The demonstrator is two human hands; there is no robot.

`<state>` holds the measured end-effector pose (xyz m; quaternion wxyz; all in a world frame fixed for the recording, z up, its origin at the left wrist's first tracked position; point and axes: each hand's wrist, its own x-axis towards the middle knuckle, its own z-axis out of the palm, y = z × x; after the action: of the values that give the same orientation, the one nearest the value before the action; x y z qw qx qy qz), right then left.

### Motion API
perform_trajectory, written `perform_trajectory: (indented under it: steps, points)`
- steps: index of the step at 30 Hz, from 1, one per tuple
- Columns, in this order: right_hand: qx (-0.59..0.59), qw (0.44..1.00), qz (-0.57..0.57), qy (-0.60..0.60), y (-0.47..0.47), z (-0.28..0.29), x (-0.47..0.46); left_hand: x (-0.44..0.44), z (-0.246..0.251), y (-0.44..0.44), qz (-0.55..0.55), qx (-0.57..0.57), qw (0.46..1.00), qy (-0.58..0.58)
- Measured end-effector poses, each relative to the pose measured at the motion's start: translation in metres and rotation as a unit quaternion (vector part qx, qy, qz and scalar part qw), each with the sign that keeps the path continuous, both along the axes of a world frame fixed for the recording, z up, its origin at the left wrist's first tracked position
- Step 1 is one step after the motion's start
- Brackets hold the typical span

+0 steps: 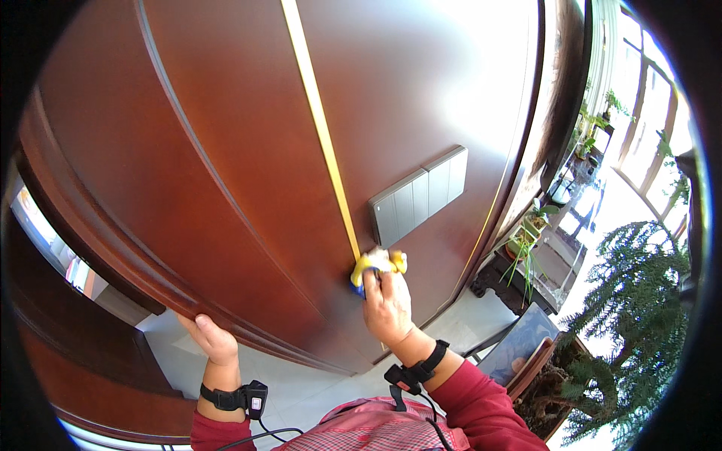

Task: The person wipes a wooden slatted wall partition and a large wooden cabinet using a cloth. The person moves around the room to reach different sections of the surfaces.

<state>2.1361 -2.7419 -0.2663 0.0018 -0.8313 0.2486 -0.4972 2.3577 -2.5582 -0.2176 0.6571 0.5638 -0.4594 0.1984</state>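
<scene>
A reddish-brown wood wall panel (254,169) fills most of the view, crossed by a gold strip (321,124). My right hand (388,307) holds a crumpled yellow, white and blue cloth (377,266) against the panel, at the strip's lower visible part. The cloth is slightly blurred. Just above it, a grey wall switch plate (418,194) with several rocker keys is fixed to the wood. At the panel's left, my left hand (213,339) grips the moulded wooden edge (186,301), thumb on the near side. Its other fingers are mostly hidden.
To the right stand potted plants (524,237) on a dark table (507,276), and a large leafy tree-like plant (632,293) nearer me. A picture panel (522,344) leans below the table. Pale floor tiles (282,389) lie below. Cables (271,433) hang from both wrist straps.
</scene>
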Motion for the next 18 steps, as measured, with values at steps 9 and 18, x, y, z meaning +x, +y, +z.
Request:
perform_trajectory:
  steps: [9,18]
  points:
    - [0.052,0.999,0.007,-0.002,0.025,0.051,0.007,0.001,0.000,-0.003,-0.032,-0.009,0.999,-0.001]
    - [0.036,0.998,-0.046,-0.033,0.017,0.084,0.018,0.002,0.001,-0.003,-0.006,0.004,1.000,-0.011]
